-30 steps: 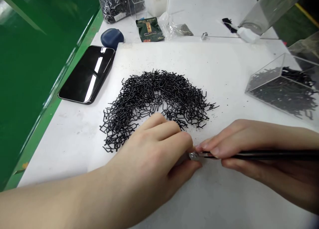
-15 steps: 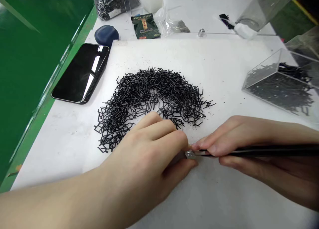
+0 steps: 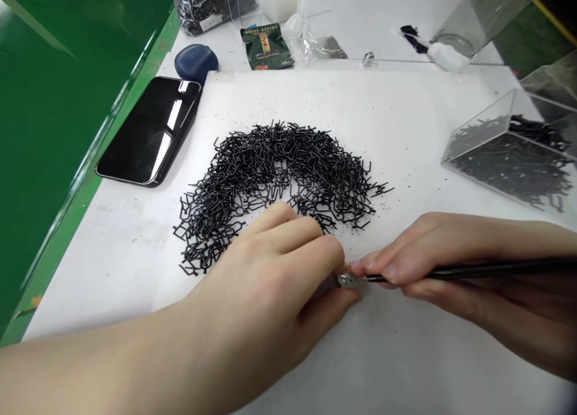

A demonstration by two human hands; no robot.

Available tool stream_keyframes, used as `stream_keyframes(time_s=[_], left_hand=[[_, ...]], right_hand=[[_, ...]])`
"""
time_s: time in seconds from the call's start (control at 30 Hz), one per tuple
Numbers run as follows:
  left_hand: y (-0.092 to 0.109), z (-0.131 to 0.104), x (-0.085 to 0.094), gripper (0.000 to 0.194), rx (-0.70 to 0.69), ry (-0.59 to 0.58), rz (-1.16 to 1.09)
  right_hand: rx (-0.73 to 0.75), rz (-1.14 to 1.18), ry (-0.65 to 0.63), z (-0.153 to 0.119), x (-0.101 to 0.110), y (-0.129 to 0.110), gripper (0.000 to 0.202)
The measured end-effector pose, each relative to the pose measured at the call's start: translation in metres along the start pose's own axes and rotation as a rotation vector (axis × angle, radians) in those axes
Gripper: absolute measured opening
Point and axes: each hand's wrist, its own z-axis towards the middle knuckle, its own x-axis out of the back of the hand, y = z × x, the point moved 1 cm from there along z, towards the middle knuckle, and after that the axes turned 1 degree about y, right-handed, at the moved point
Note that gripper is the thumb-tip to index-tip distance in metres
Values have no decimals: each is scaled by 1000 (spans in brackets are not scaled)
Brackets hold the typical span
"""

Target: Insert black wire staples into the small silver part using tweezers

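My left hand (image 3: 279,276) is closed, pinching a small shiny metal piece (image 3: 346,280) between thumb and forefinger. My right hand (image 3: 433,264) is closed around black tweezers (image 3: 478,270), whose tips reach the metal piece. The right fingertips almost meet the left ones there. Whether the tips grip something small is too fine to tell. Just beyond my left hand, a curved pile of thin, bent black pieces (image 3: 288,150) lies on the white work surface (image 3: 396,355); my left hand covers part of its near edge.
A phone (image 3: 148,132) and a dark blue rounded object (image 3: 196,62) lie at the left. Behind are a green packet (image 3: 267,47) and a bag of black pieces (image 3: 202,6). A clear bin of black pieces (image 3: 509,156) stands at the right, below a clear tube (image 3: 484,15).
The whole view has shifted slightly. Both hands keep their hold at the metal piece; the tweezers' shaft looks a little more tilted and narrower than before.
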Motion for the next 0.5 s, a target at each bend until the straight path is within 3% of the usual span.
stream_keyframes(time_s=[0.37,0.5], left_hand=[[0,0,2,26,-26,28,8],[-1,-1,0,27,3,-15,14]], right_hand=[[2,-21,-30,-3,1,3,16],[-6,-2,-41,-2,2,4,18]])
